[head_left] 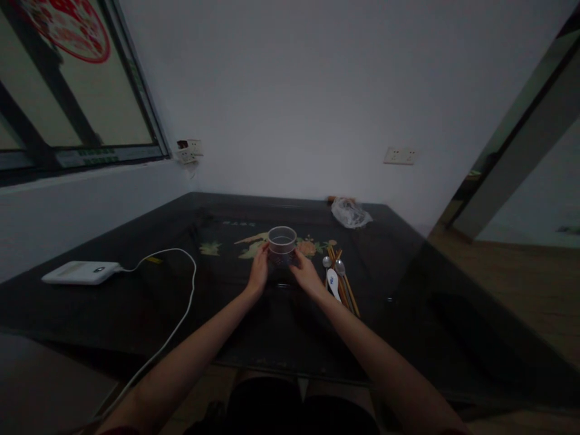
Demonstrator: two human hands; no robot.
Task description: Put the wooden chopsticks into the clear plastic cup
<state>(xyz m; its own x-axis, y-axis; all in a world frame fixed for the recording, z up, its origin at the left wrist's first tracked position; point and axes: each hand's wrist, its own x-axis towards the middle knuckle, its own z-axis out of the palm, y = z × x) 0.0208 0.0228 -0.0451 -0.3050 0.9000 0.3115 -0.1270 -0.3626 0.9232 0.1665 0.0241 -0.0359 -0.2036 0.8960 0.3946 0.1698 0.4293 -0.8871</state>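
Note:
A round, cup-shaped container (pixel 281 248) with a pale rim stands upright in front of me, over the dark table (pixel 181 326). Its lower part looks patterned, but the dim light blurs it. My left hand (pixel 260 269) is curled around its left side, and my right hand (pixel 306 272) grips the right side. Just right of my right hand lie several wooden chopsticks (pixel 351 296), some crossed. Among them are a white ceramic spoon (pixel 333 281) with a blue mark, a metal spoon (pixel 339 267) and a smaller metal spoon (pixel 327 261).
A white power bank (pixel 81 272) lies at the left, its white cable (pixel 194 275) looping over the table's front edge. A crumpled clear plastic bag (pixel 350 214) sits near the wall. Painted flowers (pixel 306 247) decorate the tabletop. Wall sockets (pixel 399 156) are behind.

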